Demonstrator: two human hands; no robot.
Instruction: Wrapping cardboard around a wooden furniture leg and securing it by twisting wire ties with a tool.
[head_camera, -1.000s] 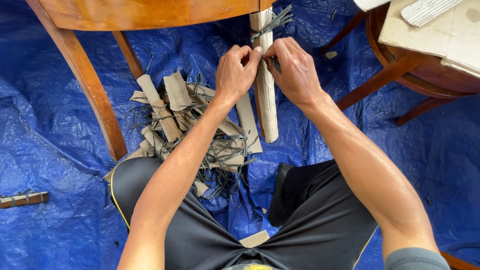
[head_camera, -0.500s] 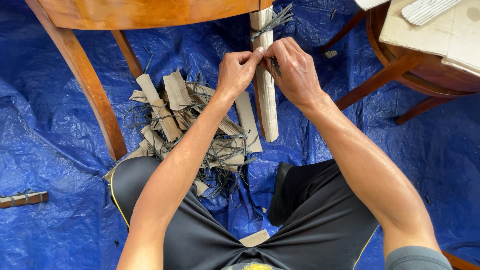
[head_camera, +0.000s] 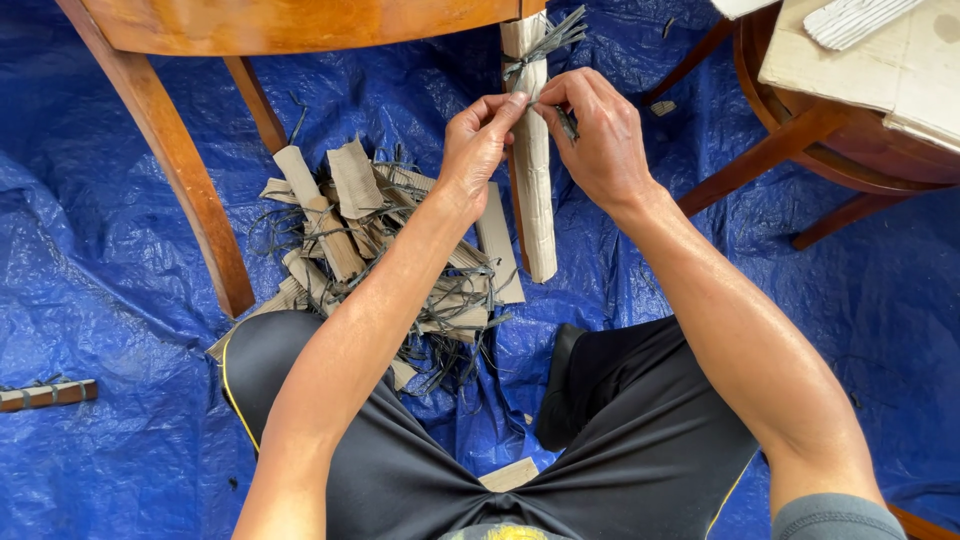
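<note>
A table leg wrapped in pale cardboard (head_camera: 535, 190) hangs down from the wooden table (head_camera: 290, 22) at the top centre. A grey plastic tie (head_camera: 545, 45) is knotted round its upper part. My left hand (head_camera: 473, 150) pinches the wrapping from the left side, fingertips closed on it. My right hand (head_camera: 597, 135) grips a second grey tie (head_camera: 567, 123) at the leg's right side, just below the knotted one. The two hands' fingertips almost meet on the leg.
A heap of torn cardboard pieces and loose grey ties (head_camera: 385, 250) lies on the blue tarp (head_camera: 100, 270) left of the leg. Bare table legs (head_camera: 180, 170) stand at left. A second wooden piece (head_camera: 800, 130) carrying flat cardboard (head_camera: 890, 65) is at upper right. A small wrapped stick (head_camera: 45, 396) lies far left.
Both hands have shifted slightly up and to the right along the wrapped leg. The right hand has pulled the grey tie a little outward.
</note>
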